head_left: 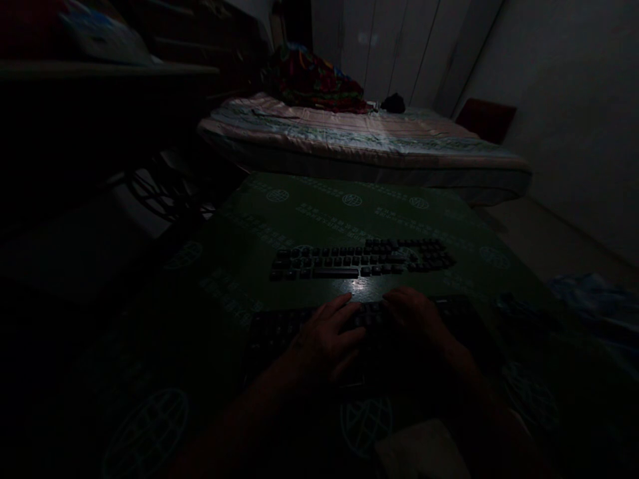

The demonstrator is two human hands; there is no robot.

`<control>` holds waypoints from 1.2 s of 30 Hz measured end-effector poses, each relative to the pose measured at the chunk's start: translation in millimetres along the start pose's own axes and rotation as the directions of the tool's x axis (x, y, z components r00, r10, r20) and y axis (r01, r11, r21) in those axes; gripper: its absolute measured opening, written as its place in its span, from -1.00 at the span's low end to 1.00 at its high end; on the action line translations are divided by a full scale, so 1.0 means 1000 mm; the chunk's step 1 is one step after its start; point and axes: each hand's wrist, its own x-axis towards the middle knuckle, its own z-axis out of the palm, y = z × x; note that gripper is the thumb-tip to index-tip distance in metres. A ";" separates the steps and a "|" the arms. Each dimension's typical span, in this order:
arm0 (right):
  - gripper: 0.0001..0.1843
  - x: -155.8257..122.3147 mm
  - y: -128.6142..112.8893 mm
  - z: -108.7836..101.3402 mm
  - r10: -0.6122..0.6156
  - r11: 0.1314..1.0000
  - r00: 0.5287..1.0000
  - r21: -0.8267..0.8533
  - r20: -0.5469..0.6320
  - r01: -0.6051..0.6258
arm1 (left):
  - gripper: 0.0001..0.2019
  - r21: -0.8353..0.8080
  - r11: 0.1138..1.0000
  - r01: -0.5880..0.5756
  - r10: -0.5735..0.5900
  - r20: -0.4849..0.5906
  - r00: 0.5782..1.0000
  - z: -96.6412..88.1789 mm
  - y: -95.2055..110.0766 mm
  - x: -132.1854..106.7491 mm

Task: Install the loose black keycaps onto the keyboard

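Observation:
A dark computer keyboard [279, 322] lies in front of me on a green table [234, 266], mostly in shadow. My left hand [329, 332] rests over its middle with the fingers stretched and apart. At the keyboard's far edge, right of the middle, my right hand [412, 309] has its fingers bent together, pointing left. What it holds, if anything, is too dark to make out. Beyond the keyboard, loose black keycaps [339, 261] are laid out in rows, with a long spacebar keycap [336, 273] in the nearest row.
A bed [359, 136] with a heap of red patterned cloth [319, 83] stands behind the table. A pale object [422, 449] lies at the near edge. Dark, unclear items [524, 309] sit on the right. A shelf [184, 69] juts out at upper left.

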 end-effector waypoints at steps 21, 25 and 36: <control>-0.69 0.003 -0.003 -0.005 0.073 0.997 0.985 -0.048 0.154 -0.066 | -0.78 0.004 1.000 -0.014 0.014 -0.006 1.000 0.004 -0.003 -0.002; -0.70 0.004 -0.001 -0.003 0.067 0.997 0.985 -0.048 0.158 -0.060 | -0.78 0.016 1.000 -0.025 0.025 -0.014 1.000 0.004 -0.004 -0.002; -0.69 0.003 -0.005 -0.008 0.069 0.997 0.984 -0.042 0.163 -0.063 | -0.79 -0.017 1.000 -0.001 0.001 -0.034 0.999 0.003 -0.001 -0.002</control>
